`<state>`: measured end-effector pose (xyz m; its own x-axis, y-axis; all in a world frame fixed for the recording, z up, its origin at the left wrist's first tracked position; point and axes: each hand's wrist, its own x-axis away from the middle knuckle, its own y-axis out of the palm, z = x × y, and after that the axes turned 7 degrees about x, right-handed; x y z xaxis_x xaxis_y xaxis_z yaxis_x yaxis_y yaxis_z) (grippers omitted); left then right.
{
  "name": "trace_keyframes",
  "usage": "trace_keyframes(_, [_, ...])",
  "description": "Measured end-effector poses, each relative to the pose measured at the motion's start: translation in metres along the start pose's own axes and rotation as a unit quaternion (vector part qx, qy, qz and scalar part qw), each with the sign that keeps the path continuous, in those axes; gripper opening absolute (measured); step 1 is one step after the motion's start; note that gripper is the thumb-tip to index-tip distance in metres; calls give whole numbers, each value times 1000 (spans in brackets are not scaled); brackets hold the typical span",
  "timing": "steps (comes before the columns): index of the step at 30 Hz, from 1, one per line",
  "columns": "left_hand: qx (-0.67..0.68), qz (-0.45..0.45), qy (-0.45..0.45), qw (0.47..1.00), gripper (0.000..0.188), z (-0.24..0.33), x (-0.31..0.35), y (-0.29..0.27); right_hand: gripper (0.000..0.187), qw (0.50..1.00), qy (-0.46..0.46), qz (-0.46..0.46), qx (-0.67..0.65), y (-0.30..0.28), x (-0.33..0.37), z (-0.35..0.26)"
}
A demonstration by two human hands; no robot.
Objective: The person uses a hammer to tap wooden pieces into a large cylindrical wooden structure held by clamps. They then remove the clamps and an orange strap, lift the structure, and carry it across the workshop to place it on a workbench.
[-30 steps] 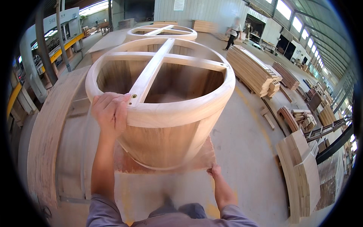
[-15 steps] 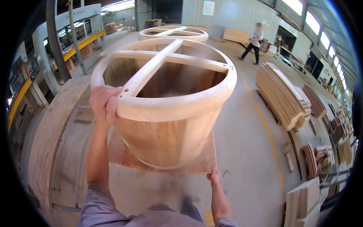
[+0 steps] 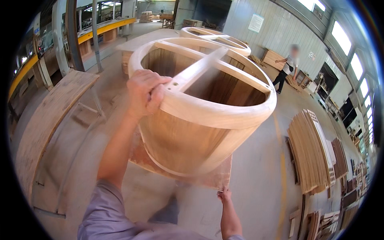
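A large round wooden tub [image 3: 192, 140] with a thick pale rim stands on a reddish-brown board [image 3: 139, 154]. Wooden bars forming a cross [image 3: 196, 74] span its top, with small holes at the bar ends. At the tub's near left, my left hand [image 3: 145, 94] is closed over the rim, beside one bar end. My right hand [image 3: 225, 195] grips the board's near right corner, below the tub. What supports the board is hidden. Just beyond the tub is a second one with a similar crossed rim [image 3: 242, 45].
A long wooden bench top [image 3: 48, 116] on metal legs stands at left. Stacked planks [image 3: 308, 156] lie on the right, past a yellow floor line [image 3: 283, 176]. Another person [image 3: 286, 68] is at the far right. Machinery with a yellow beam [image 3: 108, 29] stands at far left.
The view has swung, so the tub and my left hand appear further right, and the tub looks more tilted. Both hands keep their grips. The other person has changed pose, with arms now spread.
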<state>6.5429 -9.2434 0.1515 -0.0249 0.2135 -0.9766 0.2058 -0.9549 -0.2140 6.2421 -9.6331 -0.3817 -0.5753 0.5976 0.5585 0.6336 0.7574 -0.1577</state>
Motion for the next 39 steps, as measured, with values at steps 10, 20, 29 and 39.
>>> trace_keyframes(10, [23, 49, 40, 998, 25, -193, -15, 189, 37, 982, -114, 10, 147, 33, -259, -96])
trace_keyframes(20, [-16, -44, -56, 997, 37, -380, -58, 346, 41, 981, -101, 38, 160, 98, -496, -244])
trace_keyframes(29, [-45, -24, -77, 996, 30, -549, -83, 484, 46, 957, -178, 36, 227, 125, -680, -360])
trace_keyframes(39, [-36, 1, -48, 998, 27, -726, -116, 652, 40, 832, -277, 58, 478, 145, -877, -525])
